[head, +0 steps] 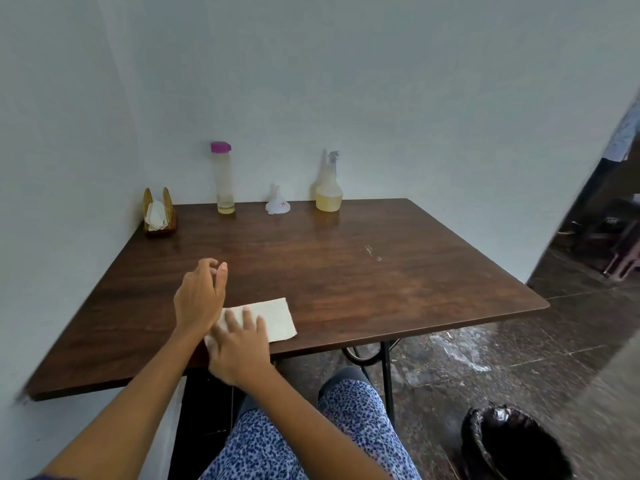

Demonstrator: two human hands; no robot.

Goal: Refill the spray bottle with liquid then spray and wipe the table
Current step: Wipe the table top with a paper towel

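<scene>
A white folded paper napkin (273, 318) lies flat near the front edge of the dark wooden table (363, 271). My right hand (239, 344) presses on its left part with straight fingers. My left hand (201, 296) hovers just behind and left of it, fingers relaxed, holding nothing. A clear spray bottle (329, 188) with yellowish liquid in its lower part stands at the back edge by the wall. A tall clear bottle (224, 181) with a purple cap holds a little yellow liquid at the back left. A small white funnel (277, 202) sits between them.
A wooden napkin holder (159, 213) with white napkins stands in the back left corner against the walls. A black-lined bin (512, 445) is on the floor at the lower right. My knees in blue patterned cloth (311, 427) are under the table's front edge.
</scene>
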